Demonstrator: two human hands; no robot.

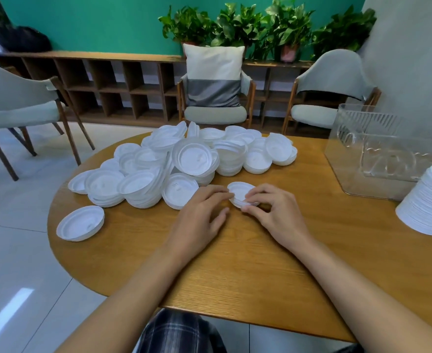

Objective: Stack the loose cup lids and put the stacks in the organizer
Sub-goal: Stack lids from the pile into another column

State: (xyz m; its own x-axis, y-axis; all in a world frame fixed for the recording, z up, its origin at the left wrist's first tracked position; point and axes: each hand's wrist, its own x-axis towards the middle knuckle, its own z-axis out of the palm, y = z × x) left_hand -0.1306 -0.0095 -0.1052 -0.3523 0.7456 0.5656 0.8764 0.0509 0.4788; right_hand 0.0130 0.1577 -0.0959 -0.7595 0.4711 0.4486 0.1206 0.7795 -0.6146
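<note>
The clear organizer (377, 159) is standing to the right of the pile of loose lids (184, 159). The picture's right edge is cutting it off, and its see-through walls are making its compartments hard to separate. Nearer than the organizer, also right of the pile, a tall stack of lids (428, 200) is running out of the picture, so its full height is not showing. Inside the pile, many lids are covering each other, and only the top ones are showing whole.

Just in front of the pile's near edge, a small stack of lids (240, 192) is sitting low over the table (235, 263). The hands are hiding its near rim, and I cannot tell how many lids are making it up.

The left hand (204, 210) is lying palm down with its fingers nearly straight. Its fingertips are touching the small stack's left rim, while the thumb is staying clear of the stack. The right hand (273, 212) is curling its fingers over the stack's right rim, with the thumb coming in underneath, so it is pinching the stack at that edge.

The small stack is lying flat, its round face turning upward and its short axis standing roughly upright.

A single lid (80, 223) is lying hollow side up, alone to the left of the pile and nearer the table's edge.
</note>
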